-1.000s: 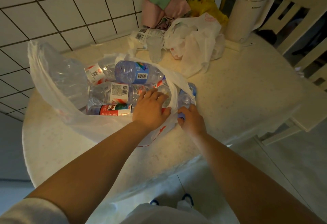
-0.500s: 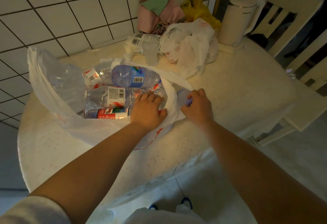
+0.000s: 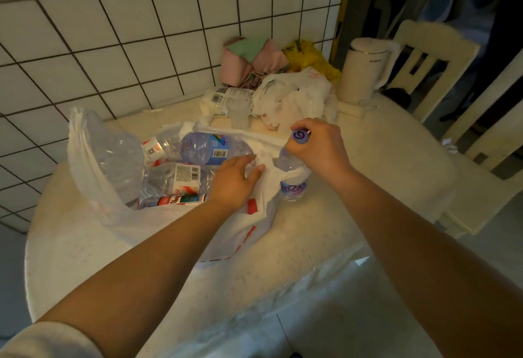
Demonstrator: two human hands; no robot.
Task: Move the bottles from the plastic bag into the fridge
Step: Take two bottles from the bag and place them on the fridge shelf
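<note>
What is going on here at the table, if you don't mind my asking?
A person is unpacking water bottles from a white plastic bag on the table. The right hand grips a purple-capped bottle by its neck, holding it upright at the bag's opening. The left hand holds the bag's edge. Several more bottles lie on their sides inside the bag, among them a blue-labelled bottle. No fridge is in view.
</note>
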